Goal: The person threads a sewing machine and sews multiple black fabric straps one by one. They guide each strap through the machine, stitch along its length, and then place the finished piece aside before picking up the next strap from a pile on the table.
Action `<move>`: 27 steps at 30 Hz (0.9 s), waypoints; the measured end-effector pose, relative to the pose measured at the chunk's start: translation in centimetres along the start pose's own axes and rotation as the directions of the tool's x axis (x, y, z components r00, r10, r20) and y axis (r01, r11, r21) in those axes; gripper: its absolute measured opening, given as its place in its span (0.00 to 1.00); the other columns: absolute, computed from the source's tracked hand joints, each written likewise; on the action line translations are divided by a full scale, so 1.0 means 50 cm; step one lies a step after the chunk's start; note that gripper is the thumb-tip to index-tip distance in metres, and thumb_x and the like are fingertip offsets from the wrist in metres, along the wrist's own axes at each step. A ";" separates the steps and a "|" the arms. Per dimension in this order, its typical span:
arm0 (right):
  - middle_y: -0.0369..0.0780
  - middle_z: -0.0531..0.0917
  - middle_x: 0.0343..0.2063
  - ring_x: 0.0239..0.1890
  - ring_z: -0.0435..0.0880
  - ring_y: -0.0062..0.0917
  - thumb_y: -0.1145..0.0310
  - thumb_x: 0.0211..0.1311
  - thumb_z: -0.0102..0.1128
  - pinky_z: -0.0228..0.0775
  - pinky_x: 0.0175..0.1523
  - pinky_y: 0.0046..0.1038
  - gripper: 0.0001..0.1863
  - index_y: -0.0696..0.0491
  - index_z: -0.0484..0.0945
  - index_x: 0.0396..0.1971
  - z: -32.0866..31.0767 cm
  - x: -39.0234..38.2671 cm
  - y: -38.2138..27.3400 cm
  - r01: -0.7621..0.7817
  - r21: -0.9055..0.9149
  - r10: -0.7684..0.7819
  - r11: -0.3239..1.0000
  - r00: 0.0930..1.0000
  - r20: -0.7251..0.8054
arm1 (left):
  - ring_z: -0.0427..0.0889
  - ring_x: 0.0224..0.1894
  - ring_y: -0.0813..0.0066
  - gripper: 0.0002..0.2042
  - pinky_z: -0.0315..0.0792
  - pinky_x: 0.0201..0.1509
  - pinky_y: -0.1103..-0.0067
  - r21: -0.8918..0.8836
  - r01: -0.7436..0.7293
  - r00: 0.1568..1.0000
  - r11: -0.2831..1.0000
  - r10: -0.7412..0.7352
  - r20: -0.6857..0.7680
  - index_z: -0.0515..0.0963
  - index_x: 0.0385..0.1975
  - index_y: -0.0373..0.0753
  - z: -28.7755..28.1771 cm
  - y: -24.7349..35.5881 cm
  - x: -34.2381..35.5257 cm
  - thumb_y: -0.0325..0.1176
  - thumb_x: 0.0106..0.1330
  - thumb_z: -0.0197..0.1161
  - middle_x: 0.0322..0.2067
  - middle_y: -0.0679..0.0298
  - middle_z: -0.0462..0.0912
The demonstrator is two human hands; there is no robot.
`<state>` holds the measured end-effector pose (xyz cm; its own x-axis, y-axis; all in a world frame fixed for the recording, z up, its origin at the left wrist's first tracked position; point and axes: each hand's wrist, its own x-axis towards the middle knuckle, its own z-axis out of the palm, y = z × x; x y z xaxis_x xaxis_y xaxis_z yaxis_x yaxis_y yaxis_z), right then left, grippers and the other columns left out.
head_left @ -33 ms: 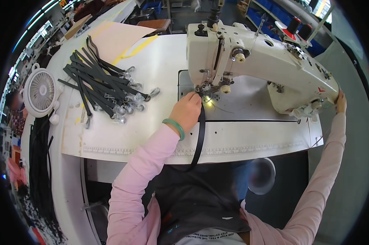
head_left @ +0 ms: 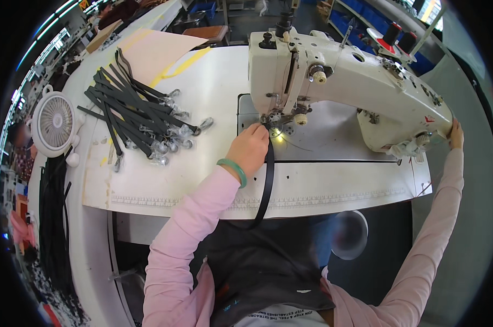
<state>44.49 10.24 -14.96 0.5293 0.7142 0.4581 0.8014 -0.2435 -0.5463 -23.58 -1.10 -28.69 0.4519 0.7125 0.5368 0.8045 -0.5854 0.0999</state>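
While the black strap (head_left: 269,182) reaches up to the needle area of the white sewing machine (head_left: 339,71), its lower length curves over the front edge of the table (head_left: 323,182) toward your lap. Your left hand (head_left: 250,148) pinches the strap just beside the lit needle area, fingers bunched together, with a green bracelet (head_left: 234,170) on that wrist. Your right hand (head_left: 456,136) touches the machine's right end; its fingers are partly hidden, so their grip cannot be told. Left of the machine lies a pile of black straps (head_left: 129,106) with shiny ends, near a white fan (head_left: 55,122).
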 end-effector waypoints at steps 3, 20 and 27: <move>0.44 0.78 0.36 0.36 0.78 0.30 0.42 0.61 0.39 0.69 0.30 0.28 0.31 0.55 0.71 0.48 -0.005 0.011 -0.014 -0.002 -0.082 0.002 0.997 1.000 -0.003 | 0.72 0.45 0.62 0.12 0.70 0.48 0.75 0.021 0.034 0.998 0.999 -0.035 0.053 0.73 0.35 0.28 0.002 0.003 -0.003 0.25 0.51 0.57 0.38 0.55 0.74; 0.39 0.76 0.36 0.33 0.76 0.21 0.43 0.62 0.38 0.68 0.25 0.22 0.29 0.55 0.71 0.43 0.026 -0.061 0.013 -0.092 0.243 0.100 0.966 0.995 -0.021 | 0.74 0.42 0.61 0.12 0.71 0.45 0.74 -0.065 -0.058 0.998 0.996 0.060 0.030 0.73 0.35 0.29 -0.006 -0.020 -0.004 0.26 0.52 0.59 0.37 0.56 0.74; 0.39 0.77 0.36 0.33 0.76 0.22 0.43 0.62 0.38 0.68 0.26 0.21 0.29 0.54 0.70 0.45 0.031 -0.064 0.019 -0.114 0.197 0.113 0.974 0.993 0.013 | 0.73 0.44 0.61 0.13 0.71 0.47 0.76 0.027 0.009 0.999 1.000 -0.010 0.042 0.73 0.36 0.28 0.000 -0.002 -0.009 0.24 0.50 0.59 0.38 0.56 0.73</move>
<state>43.13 8.72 -18.02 0.6132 0.6901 0.3843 0.6653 -0.1890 -0.7222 -23.86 -1.37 -28.95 0.4597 0.7341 0.4998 0.8187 -0.5684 0.0819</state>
